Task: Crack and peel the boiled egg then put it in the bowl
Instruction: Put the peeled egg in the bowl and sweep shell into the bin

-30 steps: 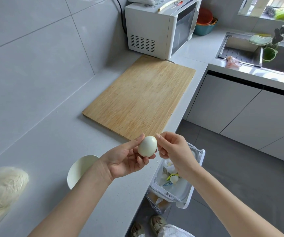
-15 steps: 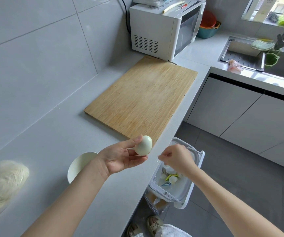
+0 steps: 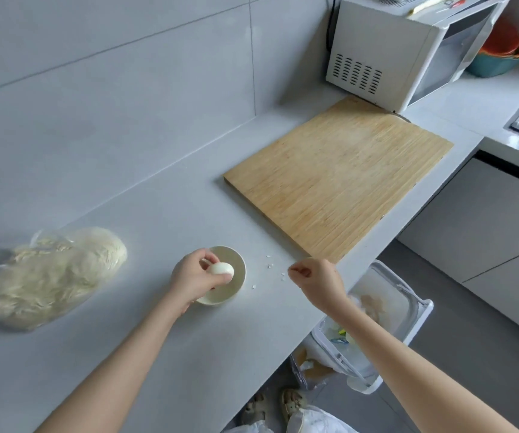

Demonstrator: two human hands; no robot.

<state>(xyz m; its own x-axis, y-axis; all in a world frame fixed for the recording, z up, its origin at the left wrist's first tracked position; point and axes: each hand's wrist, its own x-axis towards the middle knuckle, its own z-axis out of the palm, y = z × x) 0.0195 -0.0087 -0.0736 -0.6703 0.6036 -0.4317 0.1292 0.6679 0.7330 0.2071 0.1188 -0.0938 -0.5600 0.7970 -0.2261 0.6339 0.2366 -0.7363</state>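
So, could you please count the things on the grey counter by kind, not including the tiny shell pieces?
Peeled white egg, in the left hand: 1
Small cream bowl: 1
Wooden cutting board: 1
White microwave oven: 1
Clear bag of pale noodles: 1
Total: 5

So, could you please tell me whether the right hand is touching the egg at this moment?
Apart. The head view shows the right hand over the counter edge, bare countertop separating it from the egg held by the left hand.

No legible text, apparently, on anything.
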